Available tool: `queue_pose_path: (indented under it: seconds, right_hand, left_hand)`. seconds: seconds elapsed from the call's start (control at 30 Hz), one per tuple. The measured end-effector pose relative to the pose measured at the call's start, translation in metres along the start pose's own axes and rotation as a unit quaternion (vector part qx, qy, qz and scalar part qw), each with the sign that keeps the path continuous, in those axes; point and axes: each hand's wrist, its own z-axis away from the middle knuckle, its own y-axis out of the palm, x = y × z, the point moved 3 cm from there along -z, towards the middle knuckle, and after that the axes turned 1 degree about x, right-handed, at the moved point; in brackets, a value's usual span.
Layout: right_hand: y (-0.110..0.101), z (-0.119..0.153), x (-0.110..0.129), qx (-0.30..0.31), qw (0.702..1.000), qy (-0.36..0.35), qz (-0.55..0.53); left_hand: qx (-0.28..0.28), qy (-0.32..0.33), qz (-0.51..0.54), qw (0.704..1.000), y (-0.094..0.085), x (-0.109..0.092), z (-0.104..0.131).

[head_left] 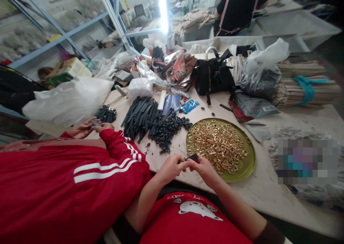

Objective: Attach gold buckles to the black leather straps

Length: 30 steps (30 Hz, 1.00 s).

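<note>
Close to the table's front edge, my left hand and my right hand meet, both closed on one short black strap. Its dark end sticks up between my fingertips; the rest is hidden by my fingers. Just beyond my right hand lies a round gold tray heaped with small gold metal buckles. Ahead of my left hand spreads a pile of small black loops. Left of the loops, long black straps lie in a stack.
At my left a co-worker in a red jacket handles a small dark piece beside a bunch of finished-looking straps. Farther back are a black bag, plastic bags and bundled beige strips. Another person stands behind the table.
</note>
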Motion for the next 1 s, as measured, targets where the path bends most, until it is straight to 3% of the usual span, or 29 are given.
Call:
queue_pose_path:
  seconds: [0.07, 0.17, 0.27, 0.37, 0.5, 0.57, 0.6, 0.67, 0.73, 0.83, 1.0]
  right_hand:
    - [0.004, -0.018, 0.000, 0.042, 0.999, 0.013, -0.020]
    - [0.016, -0.044, 0.000, 0.094, 0.995, 0.026, -0.021]
    - [0.033, -0.065, 0.003, 0.095, 0.995, 0.008, 0.023]
    - [0.050, -0.081, 0.006, 0.115, 0.992, -0.016, 0.043]
    - [0.049, -0.113, 0.007, 0.222, 0.972, 0.025, 0.078]
    - [0.031, -0.143, 0.008, 0.176, 0.970, 0.014, 0.168]
    - [0.019, -0.161, 0.010, 0.098, 0.964, -0.025, 0.245]
    - [-0.002, -0.192, 0.014, -0.052, 0.900, -0.102, 0.420]
    - [-0.012, -0.218, 0.010, -0.078, 0.875, -0.107, 0.466]
    - [-0.015, -0.240, 0.002, -0.068, 0.871, -0.095, 0.477]
    - [-0.022, -0.238, 0.006, -0.082, 0.883, -0.099, 0.451]
  left_hand:
    - [-0.004, 0.015, 0.012, 1.000, -0.012, -0.001, -0.005]
    - [-0.036, -0.018, 0.060, 0.997, -0.030, 0.009, -0.015]
    - [-0.081, -0.064, 0.116, 0.988, -0.046, 0.028, -0.026]
    - [-0.121, -0.063, 0.178, 0.975, -0.060, 0.040, -0.033]
    - [-0.128, -0.050, 0.194, 0.971, -0.077, 0.045, -0.035]
    - [-0.141, -0.067, 0.162, 0.974, -0.088, 0.048, -0.034]
    - [-0.152, -0.079, 0.151, 0.973, -0.094, 0.050, -0.035]
    - [-0.169, -0.102, 0.144, 0.970, -0.104, 0.055, -0.036]
    - [-0.166, -0.115, 0.143, 0.969, -0.109, 0.060, -0.038]
    - [-0.157, -0.122, 0.139, 0.970, -0.110, 0.064, -0.040]
    - [-0.146, -0.111, 0.096, 0.978, -0.103, 0.060, -0.041]
